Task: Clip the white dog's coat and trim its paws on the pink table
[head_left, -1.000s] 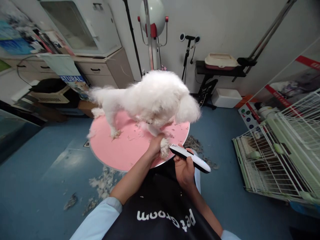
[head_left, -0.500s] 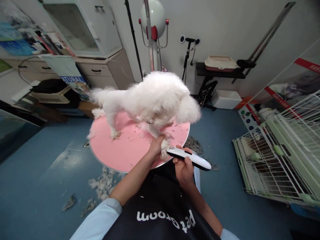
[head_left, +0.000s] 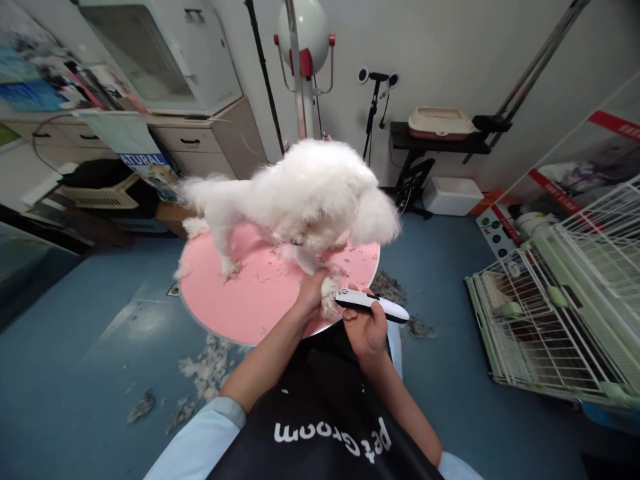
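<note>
A fluffy white dog (head_left: 320, 193) stands on a round pink grooming table (head_left: 225, 293), its head end toward the right. My left hand (head_left: 313, 291) is closed around one of its front legs, close above the paw (head_left: 329, 305). That leg is drawn out toward me over the near edge of the table. In my right hand (head_left: 367, 327) is a white and black hair clipper (head_left: 373, 304), gripped between thumb and fingers. The clipper's head is at the right side of the paw, touching or very near the fur. Loose hair clippings are scattered on the tabletop.
Clumps of cut hair (head_left: 207, 367) lie on the blue floor around the table. A wire cage (head_left: 540, 333) stands at the right. Behind the dog are a metal pole (head_left: 299, 87) and a white dryer (head_left: 307, 37). Drawers (head_left: 190, 140) line the back left.
The clipper's rear end has swung up and slightly left, so it lies flatter, with its head still by the paw. My left hand keeps its hold on the leg.
</note>
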